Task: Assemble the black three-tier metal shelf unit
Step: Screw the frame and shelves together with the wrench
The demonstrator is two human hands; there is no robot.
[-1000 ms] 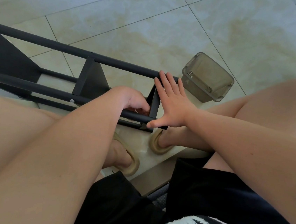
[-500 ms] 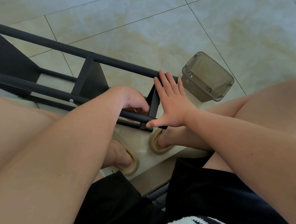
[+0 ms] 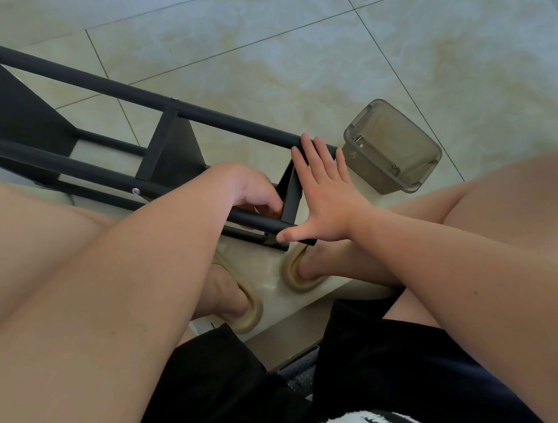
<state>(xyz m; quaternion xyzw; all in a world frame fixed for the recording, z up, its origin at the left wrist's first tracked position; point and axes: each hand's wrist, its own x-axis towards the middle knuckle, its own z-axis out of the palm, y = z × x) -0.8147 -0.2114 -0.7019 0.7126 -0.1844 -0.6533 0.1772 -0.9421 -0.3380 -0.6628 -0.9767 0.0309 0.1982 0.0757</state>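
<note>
Black shelf unit (image 3: pixel 111 86) lies on its side on the tiled floor (image 3: pixel 321 60), running from the left edge to centre, w/ its end just far of the person's feet. Two long tubes show, far and near, w/ flat panels btwn them; a small screw head (image 3: pixel 135 191) sits on the near tube. Right hand (image 3: pixel 327 195) is flat vs. the unit's end: grip apart, fingers straight, fingertips on the far tube, thumb on the near tube's tip. Left hand (image 3: pixel 256 188) reaches in from the near-left to the inner side of the end panel (image 3: pixel 291 198), fingers curled down beside the near tube; can't tell whether its grip clamps anything, since the fingertips are hidden behind the tube. A smoky clear plastic box (image 3: pixel 390 150) stands on the floor just right of the unit's end, near the right hand but apart from it. Tan sandals (image 3: pixel 293 275) on both feet, near of the unit.
</note>
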